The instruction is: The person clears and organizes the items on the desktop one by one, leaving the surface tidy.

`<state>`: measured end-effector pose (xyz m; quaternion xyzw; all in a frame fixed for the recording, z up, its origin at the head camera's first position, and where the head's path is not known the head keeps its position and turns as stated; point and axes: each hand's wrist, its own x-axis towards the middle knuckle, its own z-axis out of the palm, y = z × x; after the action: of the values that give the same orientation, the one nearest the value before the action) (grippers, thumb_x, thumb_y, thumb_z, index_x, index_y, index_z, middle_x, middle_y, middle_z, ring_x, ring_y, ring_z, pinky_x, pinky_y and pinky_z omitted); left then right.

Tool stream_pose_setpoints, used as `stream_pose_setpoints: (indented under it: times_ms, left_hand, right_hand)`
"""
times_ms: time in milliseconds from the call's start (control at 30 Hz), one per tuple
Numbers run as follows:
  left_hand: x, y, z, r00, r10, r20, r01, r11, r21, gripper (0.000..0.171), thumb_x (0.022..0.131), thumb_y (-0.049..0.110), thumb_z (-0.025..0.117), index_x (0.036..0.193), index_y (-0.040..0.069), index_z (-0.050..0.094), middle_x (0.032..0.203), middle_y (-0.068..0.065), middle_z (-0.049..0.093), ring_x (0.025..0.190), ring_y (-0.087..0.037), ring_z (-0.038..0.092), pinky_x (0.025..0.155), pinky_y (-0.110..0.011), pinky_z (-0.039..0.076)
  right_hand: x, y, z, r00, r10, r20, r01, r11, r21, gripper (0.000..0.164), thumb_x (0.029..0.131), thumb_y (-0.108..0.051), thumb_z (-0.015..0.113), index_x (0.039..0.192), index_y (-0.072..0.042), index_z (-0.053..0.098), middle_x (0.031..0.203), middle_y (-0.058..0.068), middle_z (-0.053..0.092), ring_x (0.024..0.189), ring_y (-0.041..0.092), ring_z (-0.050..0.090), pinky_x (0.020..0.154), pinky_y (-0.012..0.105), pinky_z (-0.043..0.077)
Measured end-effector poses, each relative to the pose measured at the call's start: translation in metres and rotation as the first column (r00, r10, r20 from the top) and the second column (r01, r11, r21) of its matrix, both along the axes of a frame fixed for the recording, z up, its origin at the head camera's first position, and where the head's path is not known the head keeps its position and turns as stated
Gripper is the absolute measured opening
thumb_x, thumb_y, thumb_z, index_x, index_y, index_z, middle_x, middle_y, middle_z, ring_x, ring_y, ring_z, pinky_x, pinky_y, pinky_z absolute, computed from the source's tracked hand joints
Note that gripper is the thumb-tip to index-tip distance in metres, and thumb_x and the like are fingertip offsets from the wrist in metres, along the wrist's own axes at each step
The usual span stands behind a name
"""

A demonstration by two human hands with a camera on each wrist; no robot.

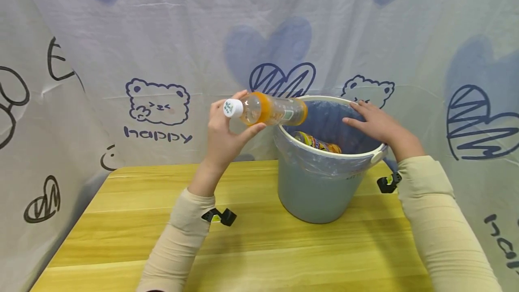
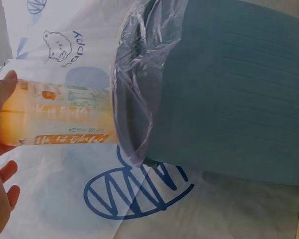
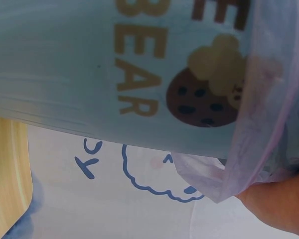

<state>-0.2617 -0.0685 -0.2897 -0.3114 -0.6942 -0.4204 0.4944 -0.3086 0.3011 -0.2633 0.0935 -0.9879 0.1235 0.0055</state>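
My left hand [image 1: 227, 132] grips a clear plastic bottle [image 1: 279, 111] with orange bands and a white cap. It lies nearly level, with its cap toward me and its base over the left rim of a grey-blue bin [image 1: 316, 193]. In the left wrist view, the thumb presses on the orange part of the bottle [image 2: 60, 112]. My right hand [image 1: 375, 123] rests on the bin's right rim, fingers extended and thumb reaching over the inside. In the right wrist view, part of that hand [image 3: 279, 204] shows beside the liner's edge, with its fingers hidden.
A clear plastic liner [image 1: 324, 166] is folded over the bin's rim. Inside lies a yellow, printed container [image 1: 318, 142]. The bin stands on a wood-grain table [image 1: 251, 256], close to a white cloth backdrop [image 1: 182, 35] with drawn hearts and bears.
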Motion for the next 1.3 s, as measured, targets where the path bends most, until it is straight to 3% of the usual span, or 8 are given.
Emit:
stream_pose_setpoints:
  times_ms: [133, 267, 733, 1067, 1300]
  left_hand:
    - [0.0, 0.002, -0.002, 1.0, -0.012, 0.021, 0.014, 0.998, -0.056, 0.073, 0.072, 0.042, 0.084, 0.132, 0.007, 0.059, 0.127, -0.01, 0.065, 0.106, -0.029, 0.052, 0.094, -0.036, 0.039]
    - [0.001, 0.006, -0.004, 0.999, -0.014, 0.045, 0.018, 0.994, -0.104, 0.075, 0.067, 0.027, 0.089, 0.133, 0.007, 0.058, 0.129, -0.01, 0.064, 0.106, -0.027, 0.052, 0.094, -0.037, 0.039]
    - [-0.001, 0.021, -0.009, 0.992, 0.002, 0.122, 0.015, 0.99, -0.14, 0.075, 0.068, 0.031, 0.089, 0.132, 0.008, 0.058, 0.128, -0.006, 0.066, 0.105, -0.025, 0.052, 0.092, -0.041, 0.041]
    - [-0.003, 0.031, -0.011, 0.968, 0.025, 0.25, 0.014, 0.988, -0.154, 0.071, 0.07, 0.035, 0.087, 0.13, 0.011, 0.056, 0.126, -0.004, 0.064, 0.107, -0.025, 0.051, 0.091, -0.044, 0.041]
    - [-0.006, 0.036, -0.013, 0.968, 0.025, 0.252, 0.02, 0.984, -0.177, 0.062, 0.074, 0.035, 0.084, 0.125, 0.01, 0.059, 0.122, -0.006, 0.066, 0.11, -0.025, 0.052, 0.091, -0.045, 0.04]
  right_hand:
    - [0.0, -0.001, 0.001, 1.0, 0.001, 0.004, -0.001, 1.0, -0.003, 0.084, 0.097, -0.061, 0.039, 0.156, -0.007, 0.013, 0.161, 0.027, 0.005, 0.147, 0.05, 0.002, 0.113, 0.07, 0.008]
    - [0.0, -0.002, 0.001, 1.0, 0.0, 0.006, 0.0, 1.0, -0.003, 0.082, 0.098, -0.059, 0.039, 0.156, -0.007, 0.013, 0.161, 0.027, 0.005, 0.147, 0.049, 0.002, 0.113, 0.069, 0.008]
    - [0.0, 0.001, 0.0, 1.0, 0.001, 0.001, -0.001, 1.0, -0.004, 0.085, 0.097, -0.063, 0.038, 0.156, -0.008, 0.013, 0.161, 0.027, 0.006, 0.147, 0.049, 0.003, 0.113, 0.07, 0.008]
    - [-0.001, 0.001, 0.0, 1.0, 0.003, 0.001, -0.003, 1.0, -0.006, 0.084, 0.097, -0.062, 0.038, 0.156, -0.008, 0.013, 0.161, 0.027, 0.005, 0.148, 0.049, 0.002, 0.113, 0.07, 0.008]
    - [-0.001, -0.001, 0.0, 1.0, 0.002, 0.0, -0.002, 1.0, -0.014, 0.083, 0.098, -0.06, 0.039, 0.156, -0.008, 0.013, 0.161, 0.026, 0.004, 0.148, 0.049, 0.002, 0.113, 0.07, 0.007]
